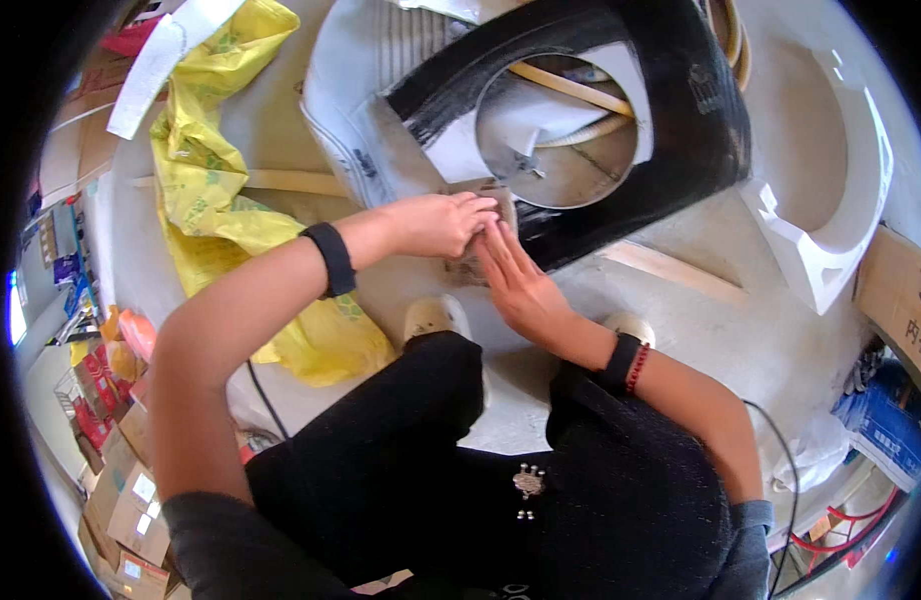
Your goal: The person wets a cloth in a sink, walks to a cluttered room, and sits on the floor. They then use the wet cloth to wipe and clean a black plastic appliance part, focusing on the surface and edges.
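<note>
A large panel, partly black and partly white, with a round opening, lies tilted before me. My left hand and my right hand meet at the panel's near lower left edge, fingertips touching. Beneath and beside the fingers shows a brownish sheet, perhaps sandpaper; its exact kind I cannot tell. My left fingers are bent over it, while my right fingers lie nearly straight along it. How firmly either hand grips is hidden. A grey ribbed part sits behind the panel on the left.
A crumpled yellow plastic bag lies left on the concrete floor. At right stands a white curved part by a cardboard box. Wooden strips and a yellowish hose lie around the panel. Cartons are at lower left.
</note>
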Available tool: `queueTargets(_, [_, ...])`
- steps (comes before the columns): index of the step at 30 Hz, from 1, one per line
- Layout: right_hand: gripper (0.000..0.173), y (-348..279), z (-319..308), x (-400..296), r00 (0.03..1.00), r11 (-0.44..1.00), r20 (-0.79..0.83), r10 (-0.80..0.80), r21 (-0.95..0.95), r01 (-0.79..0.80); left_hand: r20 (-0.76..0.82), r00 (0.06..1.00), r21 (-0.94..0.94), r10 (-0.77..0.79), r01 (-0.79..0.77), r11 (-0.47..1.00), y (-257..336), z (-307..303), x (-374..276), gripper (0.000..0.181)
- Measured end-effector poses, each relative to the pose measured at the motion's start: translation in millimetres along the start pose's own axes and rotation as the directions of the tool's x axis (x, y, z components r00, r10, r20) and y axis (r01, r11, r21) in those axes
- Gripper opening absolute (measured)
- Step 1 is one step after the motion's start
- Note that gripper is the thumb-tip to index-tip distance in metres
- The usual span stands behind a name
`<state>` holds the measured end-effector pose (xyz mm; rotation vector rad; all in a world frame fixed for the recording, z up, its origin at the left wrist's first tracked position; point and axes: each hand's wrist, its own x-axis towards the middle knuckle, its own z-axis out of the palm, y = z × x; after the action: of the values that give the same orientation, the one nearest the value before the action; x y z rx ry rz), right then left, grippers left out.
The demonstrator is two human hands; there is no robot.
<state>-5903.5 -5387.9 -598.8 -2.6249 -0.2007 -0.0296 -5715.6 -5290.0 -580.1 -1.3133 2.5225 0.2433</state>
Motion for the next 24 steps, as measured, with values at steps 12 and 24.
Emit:
queueTargets(12, [0.074, 9.8, 16.6, 20.2, 0.974, 0.973, 0.193, 0.120, -0.218, -0.076, -0.086, 0.990, 0.004, -0.112, 0.113, 0.994, -19.3, 14.7, -19.6, 0.041])
queueTargets(24, [0.068, 48.6, 2.6, 78.4, 0.989, 0.919, 0.142, -0.040, -0.383, 0.092, -0.076, 0.956, 0.021, -0.283, 0.285, 0.958, -61.0, 16.0, -41.9, 0.030])
